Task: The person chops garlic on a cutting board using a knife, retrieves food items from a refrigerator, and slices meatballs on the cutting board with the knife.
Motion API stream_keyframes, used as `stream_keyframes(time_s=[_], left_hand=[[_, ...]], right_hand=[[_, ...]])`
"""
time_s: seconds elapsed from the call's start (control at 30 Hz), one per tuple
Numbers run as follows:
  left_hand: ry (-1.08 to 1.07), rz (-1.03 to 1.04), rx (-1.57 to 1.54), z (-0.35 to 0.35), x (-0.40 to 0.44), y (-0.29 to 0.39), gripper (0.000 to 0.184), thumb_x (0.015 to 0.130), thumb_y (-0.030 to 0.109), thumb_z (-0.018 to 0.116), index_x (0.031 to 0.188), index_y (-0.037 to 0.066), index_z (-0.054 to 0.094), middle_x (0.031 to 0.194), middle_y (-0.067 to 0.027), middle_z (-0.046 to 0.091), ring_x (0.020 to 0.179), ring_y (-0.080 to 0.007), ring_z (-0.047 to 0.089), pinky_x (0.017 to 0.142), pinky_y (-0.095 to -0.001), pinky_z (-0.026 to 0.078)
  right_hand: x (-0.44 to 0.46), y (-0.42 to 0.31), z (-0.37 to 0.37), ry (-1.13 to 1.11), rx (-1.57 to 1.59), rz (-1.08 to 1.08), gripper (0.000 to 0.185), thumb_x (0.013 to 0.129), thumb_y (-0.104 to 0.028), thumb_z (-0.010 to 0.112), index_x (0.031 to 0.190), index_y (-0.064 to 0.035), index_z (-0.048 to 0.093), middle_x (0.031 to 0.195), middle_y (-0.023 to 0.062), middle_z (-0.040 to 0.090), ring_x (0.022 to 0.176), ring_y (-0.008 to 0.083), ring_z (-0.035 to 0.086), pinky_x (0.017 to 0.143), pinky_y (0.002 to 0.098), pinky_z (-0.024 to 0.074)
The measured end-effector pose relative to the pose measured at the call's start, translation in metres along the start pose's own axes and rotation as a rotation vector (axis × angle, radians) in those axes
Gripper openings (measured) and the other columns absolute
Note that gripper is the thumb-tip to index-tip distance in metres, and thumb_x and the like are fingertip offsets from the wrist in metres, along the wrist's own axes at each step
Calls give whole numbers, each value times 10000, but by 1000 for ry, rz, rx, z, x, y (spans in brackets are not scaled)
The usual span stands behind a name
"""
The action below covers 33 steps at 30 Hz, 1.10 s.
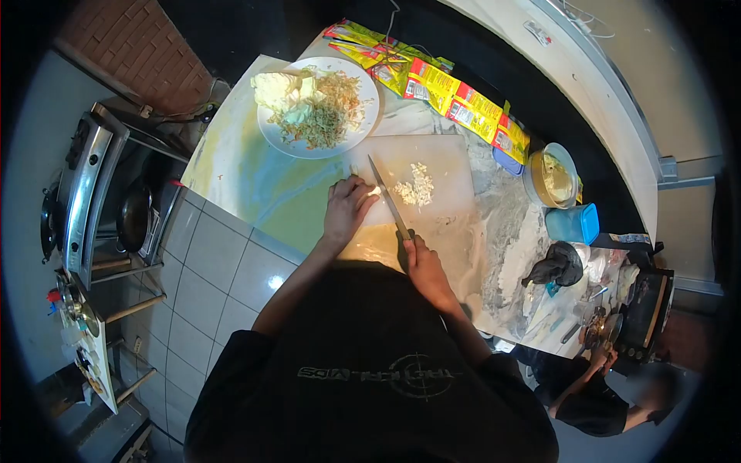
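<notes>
Beside the tiled floor (231, 258), a marbled counter (500, 255) bears a cutting board (449, 160).

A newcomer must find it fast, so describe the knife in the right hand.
On the marble-patterned counter, find the pale cutting board. The knife slants over it, between the left hand and the chopped pale bits, its handle in the right hand. Its long blade, tapering to a point, sets it apart from those small bits.

Head-worn view — forward; steeply down
</notes>
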<state>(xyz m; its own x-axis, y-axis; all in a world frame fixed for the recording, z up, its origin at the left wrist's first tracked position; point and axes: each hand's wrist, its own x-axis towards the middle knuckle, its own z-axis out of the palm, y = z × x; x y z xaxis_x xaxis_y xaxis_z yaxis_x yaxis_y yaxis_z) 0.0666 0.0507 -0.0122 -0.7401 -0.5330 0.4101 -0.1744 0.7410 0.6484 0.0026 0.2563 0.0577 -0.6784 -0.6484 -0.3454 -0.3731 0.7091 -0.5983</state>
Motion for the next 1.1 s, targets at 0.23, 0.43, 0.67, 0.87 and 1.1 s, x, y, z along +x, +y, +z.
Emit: stream_keyframes(time_s=[0.23, 0.43, 0.67, 0.87, 1.1], left_hand=[[-9, 4, -14, -4, 4, 4, 209, 822, 242, 724, 965, 98, 677, 1030, -45, 589, 968, -250, 554, 868, -398, 404], [-14, -10, -24, -5, 4, 5, 212, 818, 237, 725, 971, 98, 677, 1018, -44, 588, 965, -250, 552, 862, -396, 401], [-23, -16, -19, -4, 4, 4, 220, 818, 236, 724, 981, 96, 676, 1023, -41, 591, 968, -247, 551, 868, -392, 400], [-21, 3, -16, -4, 3, 3, 206, 819, 212, 725, 982, 98, 668, 1018, -46, 592, 964, -250, 558, 857, -392, 394], [-15, -18, -24, -5, 4, 4, 220, 820, 231, 720, 987, 106, 652, 1019, -39, 590, 956, -253, 550, 857, -399, 402]], right_hand=[[13, 1, 4, -2, -125, -2, 384, 1032, -332, 388, 1239, -23, 485, 871, 301, 647, 785, 514, 614, 682, 578, 494], [13, -10, -4, 1, -7, 23, 396, 1036, -329, 380, 1235, -6, 491, 931, 312, 640, 818, 513, 612, 702, 580, 489], [8, -7, -1, -22, 12, -5, 401, 1036, -327, 384, 1221, 9, 503, 959, 318, 633, 846, 527, 602, 722, 581, 483], [12, 0, 9, 19, 16, -49, 392, 1032, -327, 389, 1204, 3, 512, 910, 328, 634, 803, 515, 613, 699, 574, 493], [24, -12, 6, 6, -94, 27, 364, 1031, -325, 393, 1140, -6, 531, 868, 323, 637, 799, 512, 614, 700, 570, 494]])
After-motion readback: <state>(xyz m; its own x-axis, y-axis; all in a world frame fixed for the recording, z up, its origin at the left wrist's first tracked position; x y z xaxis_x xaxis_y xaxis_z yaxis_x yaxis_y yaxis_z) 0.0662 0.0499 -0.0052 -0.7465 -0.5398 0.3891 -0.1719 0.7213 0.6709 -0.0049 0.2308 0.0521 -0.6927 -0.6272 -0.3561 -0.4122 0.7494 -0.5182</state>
